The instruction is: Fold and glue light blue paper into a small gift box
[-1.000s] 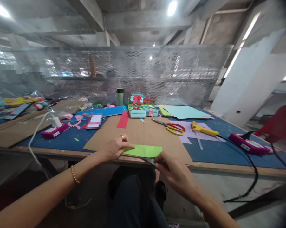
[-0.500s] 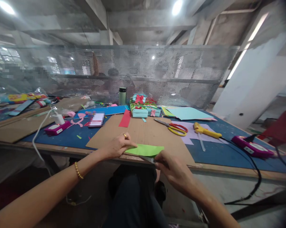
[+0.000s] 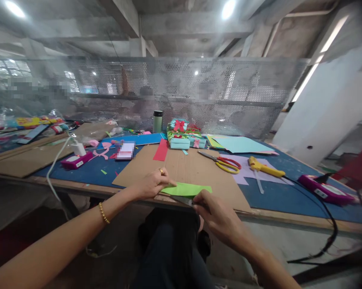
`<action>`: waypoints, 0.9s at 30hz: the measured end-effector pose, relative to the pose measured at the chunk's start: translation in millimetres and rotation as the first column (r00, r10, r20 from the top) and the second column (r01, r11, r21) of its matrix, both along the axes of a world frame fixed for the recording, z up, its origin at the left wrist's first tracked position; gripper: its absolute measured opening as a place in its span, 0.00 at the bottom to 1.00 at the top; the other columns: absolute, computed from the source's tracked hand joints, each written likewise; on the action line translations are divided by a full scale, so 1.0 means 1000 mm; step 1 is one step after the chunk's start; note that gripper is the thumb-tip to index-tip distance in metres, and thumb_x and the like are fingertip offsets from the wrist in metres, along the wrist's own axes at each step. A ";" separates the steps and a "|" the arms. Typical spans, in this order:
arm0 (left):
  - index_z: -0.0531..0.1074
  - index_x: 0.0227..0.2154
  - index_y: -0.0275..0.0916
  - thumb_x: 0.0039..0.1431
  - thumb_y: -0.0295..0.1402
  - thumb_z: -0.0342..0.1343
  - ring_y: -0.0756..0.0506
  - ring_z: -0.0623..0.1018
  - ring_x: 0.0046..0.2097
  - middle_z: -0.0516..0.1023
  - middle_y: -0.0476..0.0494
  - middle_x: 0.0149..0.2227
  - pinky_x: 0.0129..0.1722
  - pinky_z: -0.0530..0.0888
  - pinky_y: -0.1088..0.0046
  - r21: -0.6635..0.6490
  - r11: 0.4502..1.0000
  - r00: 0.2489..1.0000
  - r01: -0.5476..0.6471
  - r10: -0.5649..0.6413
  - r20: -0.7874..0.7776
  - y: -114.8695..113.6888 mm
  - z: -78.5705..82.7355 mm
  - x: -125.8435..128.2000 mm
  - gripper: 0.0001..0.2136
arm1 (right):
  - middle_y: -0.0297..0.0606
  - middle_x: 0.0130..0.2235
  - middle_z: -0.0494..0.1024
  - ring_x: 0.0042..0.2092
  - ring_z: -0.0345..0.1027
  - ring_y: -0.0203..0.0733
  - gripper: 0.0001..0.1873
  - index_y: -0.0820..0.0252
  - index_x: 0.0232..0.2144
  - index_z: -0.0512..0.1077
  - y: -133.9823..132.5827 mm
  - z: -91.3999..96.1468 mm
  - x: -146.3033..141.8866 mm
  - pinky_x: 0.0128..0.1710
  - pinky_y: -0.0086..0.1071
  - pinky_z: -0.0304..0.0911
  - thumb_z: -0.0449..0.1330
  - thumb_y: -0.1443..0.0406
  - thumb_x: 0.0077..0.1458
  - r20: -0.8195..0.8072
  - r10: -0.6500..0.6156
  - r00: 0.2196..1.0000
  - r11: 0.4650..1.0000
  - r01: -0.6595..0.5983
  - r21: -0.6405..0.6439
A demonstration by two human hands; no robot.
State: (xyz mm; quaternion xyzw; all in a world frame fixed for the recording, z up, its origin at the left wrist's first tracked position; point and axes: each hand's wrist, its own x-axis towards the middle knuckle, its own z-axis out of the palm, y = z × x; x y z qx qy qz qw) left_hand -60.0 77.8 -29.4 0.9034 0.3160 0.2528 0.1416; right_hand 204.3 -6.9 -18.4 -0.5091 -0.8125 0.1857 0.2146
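A bright green paper strip (image 3: pixel 188 189) lies at the front edge of the brown cardboard sheet (image 3: pixel 199 168). My left hand (image 3: pixel 153 184), with a ring on one finger, is closed at the strip's left end, fingertips pressing the paper. Below the strip shows a thin grey blade-like piece (image 3: pixel 181 199). My right hand (image 3: pixel 214 208) is closed around its right end, close to the paper's right corner. How far the piece reaches under the paper is hidden. A red paper strip (image 3: pixel 161 150) rests farther back on the cardboard.
Scissors (image 3: pixel 224 162) with red and yellow handles lie right of centre. Beyond them is a yellow glue gun (image 3: pixel 265 167) on lilac paper, its cord running to a purple power strip (image 3: pixel 324 190). Small paper-covered boxes (image 3: pixel 181 142), a green flask (image 3: pixel 157 122) and a phone (image 3: pixel 125 151) stand farther back.
The whole view has shifted slightly to the right. Both hands keep nearly the same hold; the grey piece shows a little more to the left below the green strip.
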 end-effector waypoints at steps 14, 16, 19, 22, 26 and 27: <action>0.78 0.50 0.43 0.66 0.25 0.46 0.47 0.70 0.43 0.64 0.44 0.40 0.47 0.67 0.71 -0.046 0.999 1.000 -0.022 0.021 -0.022 0.000 0.000 0.000 0.18 | 0.38 0.30 0.76 0.32 0.69 0.45 0.07 0.56 0.35 0.65 0.000 -0.017 0.013 0.32 0.35 0.57 0.49 0.60 0.61 -0.113 -0.117 0.987 0.991 0.123 0.049; 0.78 0.50 0.43 0.66 0.25 0.46 0.47 0.70 0.43 0.65 0.44 0.40 0.47 0.67 0.70 -0.044 0.999 0.999 -0.028 0.027 -0.020 0.000 0.000 0.000 0.18 | 0.38 0.30 0.77 0.33 0.70 0.45 0.07 0.55 0.35 0.65 -0.001 -0.017 0.006 0.32 0.35 0.57 0.50 0.60 0.61 -0.094 -0.122 0.988 0.991 0.126 0.046; 0.78 0.50 0.44 0.66 0.26 0.45 0.46 0.71 0.43 0.65 0.44 0.41 0.48 0.67 0.70 -0.063 0.998 0.999 -0.027 0.025 -0.020 0.002 0.000 -0.001 0.18 | 0.40 0.32 0.78 0.35 0.72 0.47 0.06 0.56 0.36 0.65 0.000 -0.014 -0.011 0.33 0.35 0.58 0.50 0.62 0.61 -0.074 -0.101 0.992 0.994 0.104 0.041; 0.78 0.49 0.44 0.67 0.27 0.44 0.46 0.71 0.44 0.66 0.44 0.41 0.48 0.67 0.70 -0.115 0.993 1.000 -0.008 0.008 0.004 0.006 0.001 -0.004 0.18 | 0.41 0.32 0.78 0.34 0.71 0.47 0.05 0.56 0.35 0.64 0.003 -0.012 -0.028 0.31 0.34 0.56 0.50 0.63 0.61 -0.061 -0.097 0.993 0.994 0.100 0.052; 0.77 0.51 0.42 0.70 0.31 0.44 0.46 0.71 0.44 0.68 0.44 0.40 0.47 0.67 0.71 -0.175 0.982 0.998 0.068 -0.065 0.021 0.013 0.006 -0.007 0.17 | 0.41 0.33 0.78 0.36 0.72 0.47 0.03 0.56 0.35 0.63 0.009 -0.012 -0.041 0.33 0.35 0.56 0.50 0.64 0.61 -0.066 -0.065 0.996 0.996 0.068 0.051; 0.77 0.51 0.41 0.70 0.32 0.44 0.46 0.71 0.43 0.68 0.43 0.40 0.46 0.68 0.71 -0.179 0.981 0.997 0.080 -0.079 0.015 0.014 0.008 -0.008 0.17 | 0.41 0.33 0.78 0.36 0.72 0.48 0.03 0.55 0.35 0.63 0.010 -0.012 -0.042 0.34 0.35 0.57 0.50 0.64 0.61 -0.067 -0.059 0.996 0.997 0.063 0.049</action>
